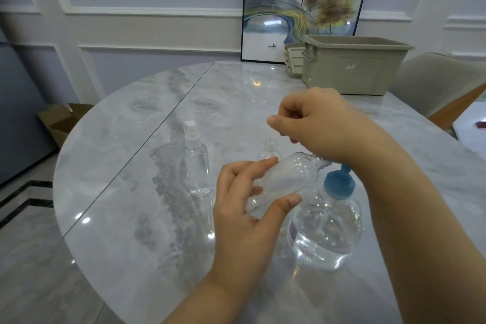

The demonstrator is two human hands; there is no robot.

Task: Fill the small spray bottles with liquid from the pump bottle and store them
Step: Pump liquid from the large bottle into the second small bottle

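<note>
The left hand (244,208) grips a clear small bottle (286,181) between thumb and fingers, tilted, its neck toward the pump bottle (324,229). The right hand (315,123) hovers above with fingers curled, perhaps pinching something unseen. A capped spray bottle (197,160) stands on the marble table (118,139).

Three small clear spray bottles are in view on a marble table (126,118): one capped bottle (196,166) standing upright, one uncapped bottle (270,148) standing behind, and one tilted bottle (286,179) held off the tabletop. One large pump bottle (326,229) with a blue top stands beside them. Two hands appear, a left hand (244,208) and a right hand (315,123). Two beige bins, a large bin (352,66) and a smaller bin (293,59), one framed picture (302,5), one chair (441,81) and one cardboard box (61,119) complete the count.
</note>
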